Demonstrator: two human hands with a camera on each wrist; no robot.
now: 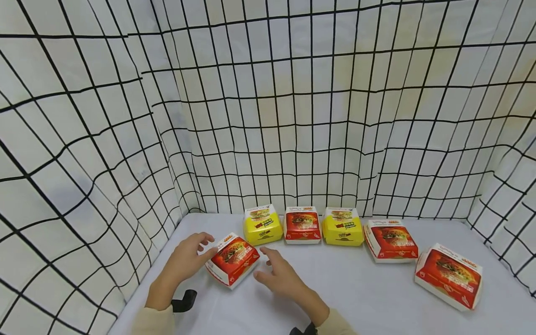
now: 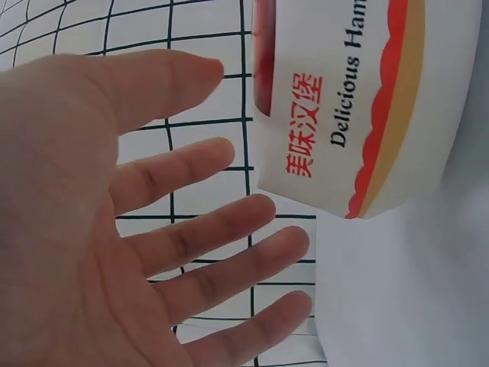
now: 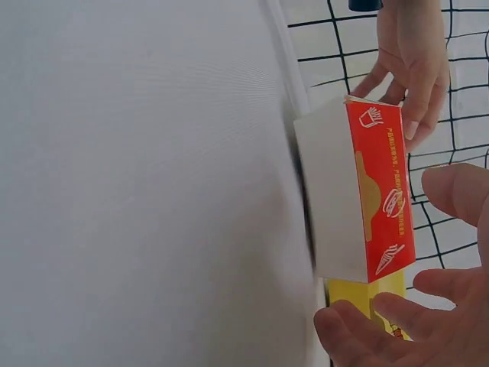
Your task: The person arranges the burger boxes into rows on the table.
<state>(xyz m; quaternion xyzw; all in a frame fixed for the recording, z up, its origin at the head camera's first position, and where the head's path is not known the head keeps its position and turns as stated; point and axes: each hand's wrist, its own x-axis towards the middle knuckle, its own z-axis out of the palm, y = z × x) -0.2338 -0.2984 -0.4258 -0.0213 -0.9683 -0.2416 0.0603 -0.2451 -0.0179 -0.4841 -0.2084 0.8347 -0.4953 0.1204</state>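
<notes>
A red and white hamburger box (image 1: 232, 258) rests on the white table at the left, turned at an angle, with a burger picture on its lid. My left hand (image 1: 190, 258) is beside its left side, fingers spread; the left wrist view shows a gap between those fingers and the box's printed white side (image 2: 359, 115). On the right of the same box is my right hand (image 1: 278, 274), fingers loosely bent and apart from it. The right wrist view shows the box's red and white side (image 3: 355, 191) between both hands.
Behind stand a yellow burger box (image 1: 262, 224), a red one (image 1: 302, 225) and a second yellow one (image 1: 342, 226). Two more red boxes (image 1: 391, 240) (image 1: 449, 277) curve toward the right front. Black netting (image 1: 293, 125) over white cloth encloses the table's back and sides.
</notes>
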